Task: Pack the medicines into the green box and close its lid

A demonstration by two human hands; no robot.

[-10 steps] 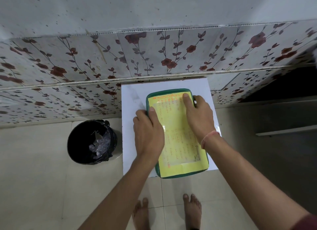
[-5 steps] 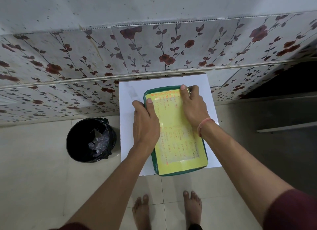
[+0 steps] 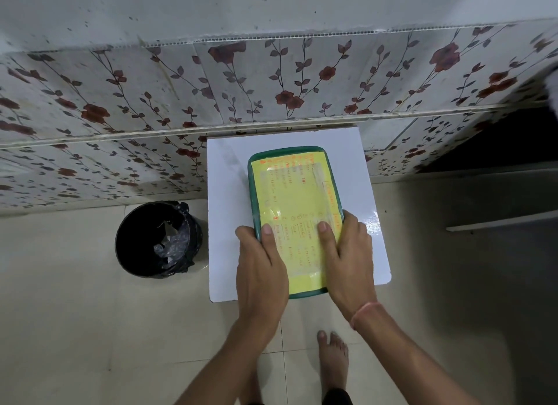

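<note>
The green box [image 3: 294, 190] lies on a small white table [image 3: 226, 193] with its lid down; a yellow sheet with orange writing covers the lid. My left hand [image 3: 261, 271] grips the box's near left corner, thumb on the lid and fingers down the side. My right hand [image 3: 347, 259] presses on the near right part of the lid, its fingers wrapped over the right edge. No medicines are visible; the inside of the box is hidden.
A black bin [image 3: 158, 238] with a dark liner stands on the tiled floor left of the table. A flower-patterned wall [image 3: 271, 87] rises directly behind the table. My bare foot [image 3: 332, 359] is below the table's near edge. A dark gap [image 3: 498, 141] opens at the right.
Both hands slid from the far and middle part of the lid back to its near end. The box stays on the table with its lid down.
</note>
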